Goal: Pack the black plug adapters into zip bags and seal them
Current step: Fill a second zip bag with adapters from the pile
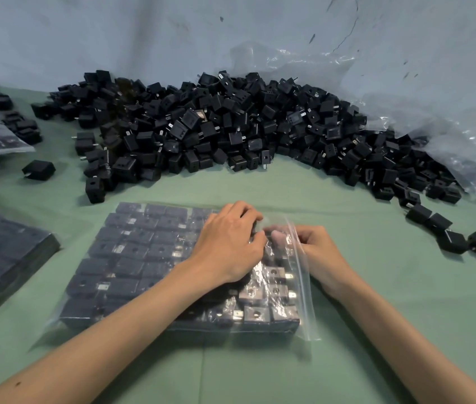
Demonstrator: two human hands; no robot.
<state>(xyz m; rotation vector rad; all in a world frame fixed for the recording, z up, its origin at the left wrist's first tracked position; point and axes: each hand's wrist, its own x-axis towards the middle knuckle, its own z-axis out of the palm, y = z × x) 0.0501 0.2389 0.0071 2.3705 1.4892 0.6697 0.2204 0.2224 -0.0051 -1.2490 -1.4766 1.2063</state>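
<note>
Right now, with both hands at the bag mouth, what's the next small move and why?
Probably press the zip strip shut at the far corner. The zip bag looks filled with rows of plug adapters, its mouth looks open, and the right hand pinches the edge there beside the left hand.

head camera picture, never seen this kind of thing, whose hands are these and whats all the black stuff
One picture, from a camera worn on a person's head, looking down at their own bare hands; no machine. On the green cloth lies a big pile of black plug adapters, with filled bags at the left. In front is a zip bag packed with rows of adapters. The right hand pinches its open edge; the left hand lies on top, fingertips curled at that edge, grip unclear.
</note>
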